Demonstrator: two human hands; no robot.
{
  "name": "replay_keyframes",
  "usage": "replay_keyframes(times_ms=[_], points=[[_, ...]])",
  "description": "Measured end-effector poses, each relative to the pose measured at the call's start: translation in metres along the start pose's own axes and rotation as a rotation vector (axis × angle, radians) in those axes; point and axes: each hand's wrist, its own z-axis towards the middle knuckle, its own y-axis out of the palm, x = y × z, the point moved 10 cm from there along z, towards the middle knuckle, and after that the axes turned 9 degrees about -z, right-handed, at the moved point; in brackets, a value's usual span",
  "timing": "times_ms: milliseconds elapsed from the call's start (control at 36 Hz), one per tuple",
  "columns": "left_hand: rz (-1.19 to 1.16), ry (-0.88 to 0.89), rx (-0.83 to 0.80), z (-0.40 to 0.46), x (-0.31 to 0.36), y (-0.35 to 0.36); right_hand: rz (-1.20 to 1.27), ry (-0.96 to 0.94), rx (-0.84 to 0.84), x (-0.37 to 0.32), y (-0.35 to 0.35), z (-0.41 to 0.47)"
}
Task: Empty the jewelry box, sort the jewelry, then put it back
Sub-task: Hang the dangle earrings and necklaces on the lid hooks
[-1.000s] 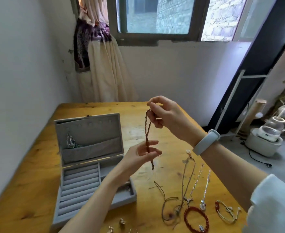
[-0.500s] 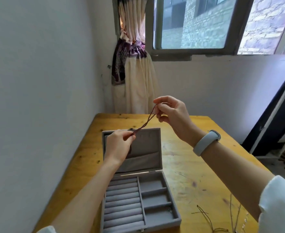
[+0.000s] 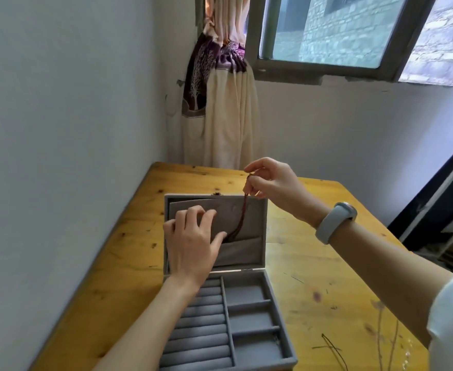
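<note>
A grey velvet jewelry box [image 3: 249, 263] stands open on the wooden table [image 3: 313, 263], its lid upright and its tray of ring rolls and compartments showing nothing inside. My right hand [image 3: 270, 180] pinches the top end of a dark red braided cord [image 3: 242, 220] above the lid. The cord hangs down against the lid's inner pocket. My left hand [image 3: 193, 242] rests on the lid pocket, fingers spread, with the thumb beside the cord's lower end.
A white wall runs close along the table's left edge. A tied curtain [image 3: 220, 103] and a window lie behind the table. Thin cords and chains [image 3: 335, 349] lie on the table at the lower right. A dark frame stands at the far right.
My left hand has let go of the cord's lower end and dropped onto the lid pocket. The cord now hangs straight down from my right hand into the pocket area. The view shifted left.
</note>
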Motion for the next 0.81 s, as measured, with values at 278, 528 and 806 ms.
replay_keyframes(times_ms=[278,528,806], points=[[-0.03,-0.088,0.066,0.009,-0.047,-0.027,-0.441,-0.225,-0.297,-0.012,0.074,0.004],[-0.217,-0.126,-0.067,0.018,-0.064,-0.004,-0.635,-0.53,0.015,-0.022,0.092,0.0],[-0.264,-0.104,0.055,0.013,-0.059,-0.004,-0.636,-0.596,0.27,-0.028,0.088,-0.004]])
